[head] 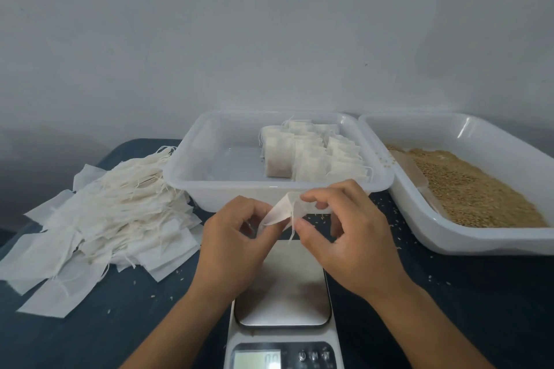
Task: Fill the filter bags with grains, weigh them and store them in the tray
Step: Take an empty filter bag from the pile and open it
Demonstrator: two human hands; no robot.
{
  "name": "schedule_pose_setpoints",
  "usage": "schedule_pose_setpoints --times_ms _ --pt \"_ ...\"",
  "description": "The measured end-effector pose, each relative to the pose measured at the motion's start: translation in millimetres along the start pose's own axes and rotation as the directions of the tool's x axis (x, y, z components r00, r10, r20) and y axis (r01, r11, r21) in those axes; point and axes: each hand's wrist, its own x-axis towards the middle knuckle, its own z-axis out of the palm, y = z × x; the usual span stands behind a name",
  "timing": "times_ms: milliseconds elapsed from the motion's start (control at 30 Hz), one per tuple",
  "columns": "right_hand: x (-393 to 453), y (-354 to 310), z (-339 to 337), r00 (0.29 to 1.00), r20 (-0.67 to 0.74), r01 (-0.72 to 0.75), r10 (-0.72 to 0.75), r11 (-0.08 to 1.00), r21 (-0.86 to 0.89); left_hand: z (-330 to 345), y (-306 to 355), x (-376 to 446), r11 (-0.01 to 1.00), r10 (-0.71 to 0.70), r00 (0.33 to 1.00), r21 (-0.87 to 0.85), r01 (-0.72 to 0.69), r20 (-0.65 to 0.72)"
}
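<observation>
A dark blue table (449, 308) carries everything, set against a plain grey wall (269, 24); at the far right sits a white tray of grains (467, 243), tilted up on its near-left side against its neighbour, the brown grains (479, 189) heaped toward its right and a flat scoop-like piece (419, 180) lying along their left edge, though what it is cannot be told from here; at the back centre stands the clear storage tray (186, 177), holding filled filter bags (311, 156) packed upright in its right half, its left half bare; at the left lies a broad loose pile of empty filter bags (99, 219), strings tangled across the top; at the near centre is a digital scale (283, 293), its steel platform bare and its display reading what looks like zero, blurred at the frame's edge; above the scale's far end both hands meet; the left hand (233, 246) pinches the lower-left edge of a single empty filter bag (281, 213) between thumb and curled fingers; the right hand (347, 237) pinches the bag's upper-right edge between thumb and forefinger, the bag's string hanging down between them; stray grains (398, 228) speckle the table near the trays.
</observation>
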Motion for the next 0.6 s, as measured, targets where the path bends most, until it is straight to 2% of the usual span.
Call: schedule_pose_setpoints --times_ms 133,233,400,500,600 --pt "-0.8 4.3 3.4 0.998 0.029 -0.048 0.048 0.999 0.017 -0.2 -2.1 -0.7 1.000 -0.006 1.000 0.015 0.006 0.013" --pt "-0.3 7.3 2.4 0.998 -0.024 0.059 -0.059 0.998 0.009 0.3 -1.2 -1.7 0.997 -0.075 0.996 -0.009 0.075 0.056" --pt "3.4 8.8 -7.4 0.927 -0.093 0.361 -0.363 0.932 -0.034 -6.9 0.7 -4.5 0.970 -0.058 0.948 -0.208 0.128 0.313" --pt "5.1 9.1 -14.5 0.904 -0.133 0.406 -0.406 0.913 -0.034 -10.1 1.1 -3.1 0.961 -0.041 0.904 -0.229 0.151 0.425" --pt "5.8 10.0 -16.5 0.928 -0.100 0.361 -0.360 0.932 -0.004 -10.8 5.7 3.6 0.939 -0.037 0.834 -0.266 0.217 0.551"
